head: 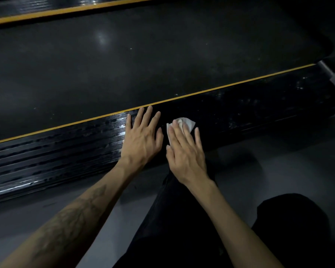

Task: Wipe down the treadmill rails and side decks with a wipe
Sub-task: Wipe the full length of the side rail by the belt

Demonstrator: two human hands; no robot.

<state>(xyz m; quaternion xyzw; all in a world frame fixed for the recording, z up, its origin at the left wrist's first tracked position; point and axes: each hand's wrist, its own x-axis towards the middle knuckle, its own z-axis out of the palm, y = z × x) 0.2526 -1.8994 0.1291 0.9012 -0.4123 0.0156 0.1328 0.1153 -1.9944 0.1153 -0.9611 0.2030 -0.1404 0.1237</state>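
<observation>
Dim gym floor, near side deck [66, 151] ribbed black | right hand [186, 151] flat, fingers straight, pressing wipe [184, 123] onto deck | left hand [141, 136] flat, released, bracing just beside | advice: stroke along ribs toward dull right section, keep pressure even, refold wipe when soiled.
</observation>
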